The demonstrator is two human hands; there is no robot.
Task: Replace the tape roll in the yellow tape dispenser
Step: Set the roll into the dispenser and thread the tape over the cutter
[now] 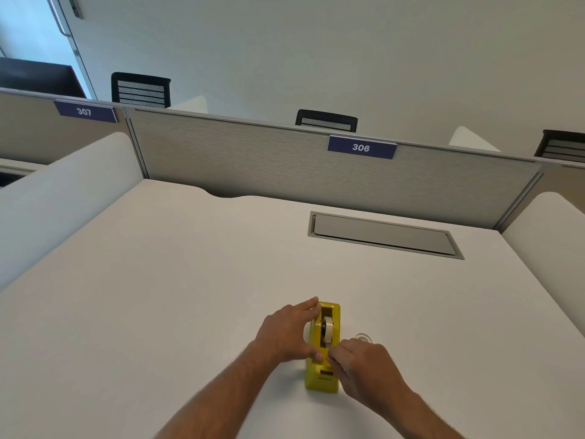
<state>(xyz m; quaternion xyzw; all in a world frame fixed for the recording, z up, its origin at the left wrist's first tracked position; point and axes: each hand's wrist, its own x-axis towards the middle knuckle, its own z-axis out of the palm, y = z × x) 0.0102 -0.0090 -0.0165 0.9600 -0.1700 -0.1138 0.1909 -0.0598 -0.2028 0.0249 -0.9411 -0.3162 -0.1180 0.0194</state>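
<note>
The yellow tape dispenser (pixel 323 380) stands on the white desk (pixel 190 280), near its front edge. A whitish tape roll (pixel 328 331) on a dark core sits in the dispenser's slot. My left hand (pixel 289 331) clasps the dispenser's left side, fingers reaching along its far end. My right hand (pixel 364 364) rests at the dispenser's near right side, fingertips pinched together over the cutter end, apparently on the tape's free end. A thin pale ring, perhaps another roll (pixel 364 337), lies on the desk just behind my right hand, partly hidden.
A grey cable hatch (pixel 384 235) is set in the desk at the back right. A fabric partition (pixel 253 163) labelled 306 closes the back. White side panels (pixel 63 191) stand left and right. Office chairs (pixel 326 121) show beyond.
</note>
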